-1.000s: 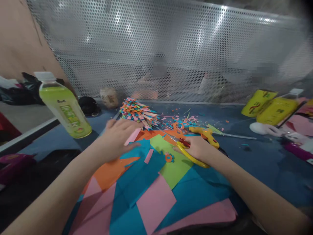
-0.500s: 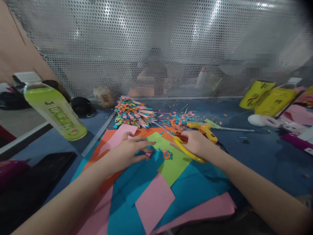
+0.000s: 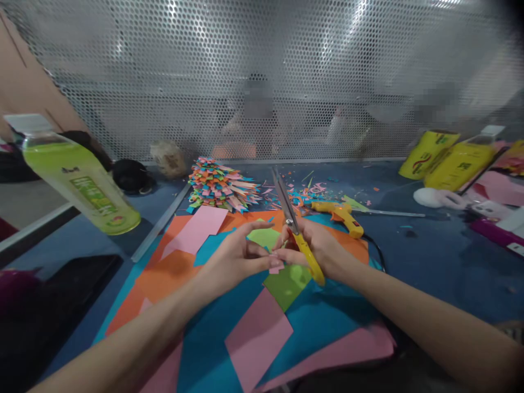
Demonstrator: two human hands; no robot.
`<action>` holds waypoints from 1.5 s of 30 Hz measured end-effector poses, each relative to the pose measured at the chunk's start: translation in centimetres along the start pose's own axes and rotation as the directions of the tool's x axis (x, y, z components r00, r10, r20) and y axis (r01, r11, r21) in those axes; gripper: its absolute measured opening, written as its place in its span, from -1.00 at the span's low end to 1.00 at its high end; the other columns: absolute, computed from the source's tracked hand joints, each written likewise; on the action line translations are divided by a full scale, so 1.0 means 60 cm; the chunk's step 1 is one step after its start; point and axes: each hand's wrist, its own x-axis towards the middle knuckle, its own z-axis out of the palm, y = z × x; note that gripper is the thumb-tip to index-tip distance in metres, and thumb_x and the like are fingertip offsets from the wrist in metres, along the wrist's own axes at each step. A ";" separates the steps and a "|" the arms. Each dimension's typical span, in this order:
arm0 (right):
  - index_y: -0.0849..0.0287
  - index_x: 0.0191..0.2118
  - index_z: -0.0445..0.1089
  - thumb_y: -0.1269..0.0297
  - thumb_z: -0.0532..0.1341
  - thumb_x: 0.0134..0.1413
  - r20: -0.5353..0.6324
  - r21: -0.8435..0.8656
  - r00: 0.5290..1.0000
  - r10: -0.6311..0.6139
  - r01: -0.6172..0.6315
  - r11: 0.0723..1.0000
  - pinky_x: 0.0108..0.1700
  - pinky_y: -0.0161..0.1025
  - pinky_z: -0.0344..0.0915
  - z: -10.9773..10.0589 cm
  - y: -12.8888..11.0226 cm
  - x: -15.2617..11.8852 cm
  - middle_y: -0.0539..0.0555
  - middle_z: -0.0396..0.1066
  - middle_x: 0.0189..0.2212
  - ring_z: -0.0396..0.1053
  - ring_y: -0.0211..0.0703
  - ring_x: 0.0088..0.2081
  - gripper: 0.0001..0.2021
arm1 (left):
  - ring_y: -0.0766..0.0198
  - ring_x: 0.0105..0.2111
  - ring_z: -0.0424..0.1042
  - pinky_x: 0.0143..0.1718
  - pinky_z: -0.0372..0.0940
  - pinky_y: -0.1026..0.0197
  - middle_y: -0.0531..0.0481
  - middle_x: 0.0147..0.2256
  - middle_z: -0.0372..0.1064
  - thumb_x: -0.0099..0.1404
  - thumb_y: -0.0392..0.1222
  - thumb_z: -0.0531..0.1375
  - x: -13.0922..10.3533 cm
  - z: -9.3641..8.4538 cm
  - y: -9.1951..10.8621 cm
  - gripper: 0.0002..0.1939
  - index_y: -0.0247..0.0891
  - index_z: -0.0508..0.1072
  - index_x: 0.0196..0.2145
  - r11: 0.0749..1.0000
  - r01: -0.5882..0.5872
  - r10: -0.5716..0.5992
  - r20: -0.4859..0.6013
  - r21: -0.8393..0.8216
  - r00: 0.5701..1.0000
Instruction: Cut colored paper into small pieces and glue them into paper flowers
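My left hand (image 3: 239, 254) pinches a small pink paper piece (image 3: 277, 267) between thumb and fingers, above the stacked sheets. Beside it my right hand (image 3: 313, 245) is wrapped round yellow-handled scissors (image 3: 309, 259), whose blades point away from me; its fingertips meet those of my left hand. Beneath the hands lie a green sheet (image 3: 286, 289) and a large blue sheet (image 3: 213, 338), with a pink sheet (image 3: 260, 338) nearer to me. A cone of many coloured paper strips (image 3: 219, 185) stands behind my left hand.
A yellow glue gun (image 3: 341, 214) and paper scraps (image 3: 307, 191) lie behind my right hand. A green drink bottle (image 3: 84, 185) and a clear strip (image 3: 161, 224) are at left. Yellow bottles (image 3: 458, 166) stand at back right, before a perforated metal panel (image 3: 286, 54).
Both hands have come together over the green sheet. The scissors have swung upright, blades pointing away. The small orange ring with blue bits is no longer visible.
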 end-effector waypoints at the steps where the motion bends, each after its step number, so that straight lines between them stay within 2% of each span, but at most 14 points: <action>1: 0.17 -0.44 0.19 0.34 0.39 -0.37 0.016 0.001 1.000 0.007 -0.007 1.000 -0.42 -0.33 0.28 0.001 -0.001 -0.002 -0.09 0.30 -0.51 0.32 -0.34 -0.51 -0.65 | 0.29 -0.49 0.49 -0.41 0.29 0.30 0.07 -0.55 0.48 0.01 -0.25 0.32 0.000 0.004 -0.003 -0.34 -0.29 0.12 0.03 1.000 -0.003 0.003 0.021 -0.016 1.000; 5: 0.19 -0.43 0.22 0.36 0.37 -0.30 0.067 -0.036 0.997 0.023 -0.021 0.999 -0.41 -0.33 0.29 0.002 -0.005 -0.010 -0.09 0.30 -0.50 0.31 -0.35 -0.51 -0.70 | 0.28 -0.49 0.50 -0.39 0.32 0.27 0.06 -0.54 0.49 0.03 -0.26 0.30 0.001 0.009 -0.014 -0.36 -0.25 0.11 0.02 0.997 -0.013 0.021 0.091 -0.081 0.996; 9: 0.20 -0.42 0.24 0.40 0.35 -0.27 0.069 -0.077 0.998 0.013 -0.008 0.997 -0.41 -0.35 0.31 0.000 -0.002 -0.011 -0.10 0.28 -0.51 0.32 -0.36 -0.50 -0.74 | 0.30 -0.47 0.51 -0.35 0.34 0.29 0.05 -0.52 0.51 0.05 -0.32 0.29 0.001 0.010 -0.017 -0.38 -0.24 0.10 0.01 0.984 -0.015 0.037 0.121 -0.179 0.992; 14: 0.19 -0.43 0.24 0.39 0.32 -0.24 0.057 -0.090 0.998 -0.038 0.044 0.995 -0.42 -0.36 0.31 -0.006 0.001 -0.008 -0.10 0.28 -0.53 0.31 -0.35 -0.50 -0.77 | 0.30 -0.43 0.52 -0.30 0.34 0.30 0.03 -0.49 0.53 0.01 -0.40 0.30 -0.003 0.012 -0.010 -0.33 -0.26 0.09 0.03 0.978 0.002 0.019 0.100 -0.208 0.995; 21: 0.19 -0.40 0.27 0.35 0.34 -0.23 0.092 -0.064 0.996 -0.009 0.015 0.998 -0.38 -0.33 0.33 -0.008 -0.001 -0.010 -0.02 0.38 -0.42 0.38 -0.30 -0.45 -0.76 | 0.26 -0.40 0.52 -0.31 0.29 0.29 -0.03 -0.49 0.54 -0.04 -0.37 0.34 -0.007 0.015 0.001 -0.25 -0.32 0.11 0.07 0.982 0.089 -0.088 0.011 -0.167 0.996; 27: 0.16 -0.43 0.25 0.36 0.36 -0.30 0.002 -0.092 0.998 -0.067 0.067 0.993 -0.26 -0.27 0.35 -0.005 -0.008 -0.013 -0.03 0.35 -0.44 0.39 -0.24 -0.36 -0.73 | 0.24 -0.39 0.52 -0.37 0.29 0.29 -0.06 -0.44 0.54 -0.05 -0.38 0.35 -0.009 0.015 0.000 -0.19 -0.30 0.07 0.11 0.941 0.140 -0.125 0.068 -0.308 0.990; 31: 0.16 -0.47 0.22 0.38 0.35 -0.31 -0.048 -0.097 0.994 -0.097 0.092 0.991 -0.36 -0.28 0.35 -0.006 -0.013 -0.009 -0.08 0.32 -0.54 0.36 -0.28 -0.48 -0.73 | 0.20 -0.38 0.53 -0.40 0.29 0.30 -0.12 -0.39 0.55 -0.07 -0.40 0.35 -0.012 0.012 0.003 -0.17 -0.34 0.05 0.12 0.910 0.186 -0.178 0.057 -0.370 0.982; 35: 0.16 -0.47 0.23 0.40 0.30 -0.26 -0.094 -0.160 0.989 -0.113 0.097 0.982 -0.41 -0.29 0.34 -0.011 -0.008 -0.003 -0.10 0.32 -0.57 0.36 -0.30 -0.51 -0.80 | 0.22 -0.38 0.53 -0.38 0.30 0.31 -0.10 -0.39 0.55 -0.07 -0.41 0.36 -0.009 0.008 -0.003 -0.20 -0.32 0.10 0.09 0.916 0.170 -0.156 0.066 -0.365 0.985; 40: 0.15 -0.45 0.22 0.37 0.30 -0.25 -0.077 -0.199 0.990 -0.120 0.102 0.975 -0.43 -0.30 0.33 -0.013 -0.009 -0.005 -0.10 0.32 -0.57 0.34 -0.30 -0.53 -0.78 | 0.32 -0.44 0.51 -0.31 0.31 0.31 -0.01 -0.46 0.54 -0.10 -0.42 0.36 -0.005 0.012 -0.010 -0.26 -0.30 0.15 0.03 0.921 0.148 -0.143 0.039 -0.360 0.989; 45: 0.14 -0.45 0.19 0.32 0.31 -0.27 -0.055 -0.166 0.994 -0.090 0.080 0.983 -0.42 -0.29 0.32 -0.007 -0.019 -0.010 -0.12 0.26 -0.59 0.32 -0.30 -0.52 -0.75 | 0.27 -0.43 0.51 -0.31 0.30 0.27 0.02 -0.47 0.53 -0.10 -0.40 0.36 -0.004 0.019 -0.006 -0.29 -0.29 0.18 0.00 0.932 0.139 -0.138 0.029 -0.333 0.990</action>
